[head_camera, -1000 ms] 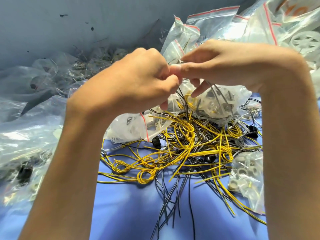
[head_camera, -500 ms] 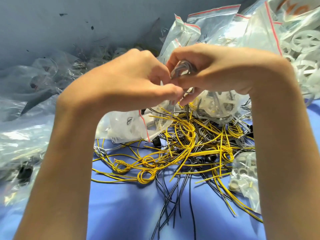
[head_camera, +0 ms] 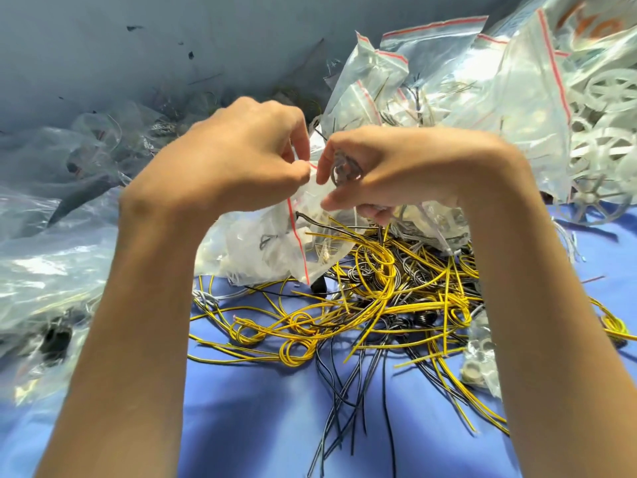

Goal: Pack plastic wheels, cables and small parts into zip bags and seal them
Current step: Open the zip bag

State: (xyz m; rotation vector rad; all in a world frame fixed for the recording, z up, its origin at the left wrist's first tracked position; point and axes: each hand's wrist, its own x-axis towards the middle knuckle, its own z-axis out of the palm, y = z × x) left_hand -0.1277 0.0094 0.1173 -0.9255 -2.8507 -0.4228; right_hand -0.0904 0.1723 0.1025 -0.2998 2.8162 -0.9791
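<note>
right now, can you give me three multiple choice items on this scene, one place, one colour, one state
1. Where are the white wheels?
A. far right
B. far left
C. bottom centre

2. What colour is the seal strip on the zip bag?
A. red
B. green
C. black

3. The right hand is:
A. lying flat and empty
B. gripping a grey cable coil
C. out of view

Answers:
1 A, they pile up by the right edge.
2 A, a red line runs down from where the left hand pinches the bag.
3 B, its fingers curl round the coil.
</note>
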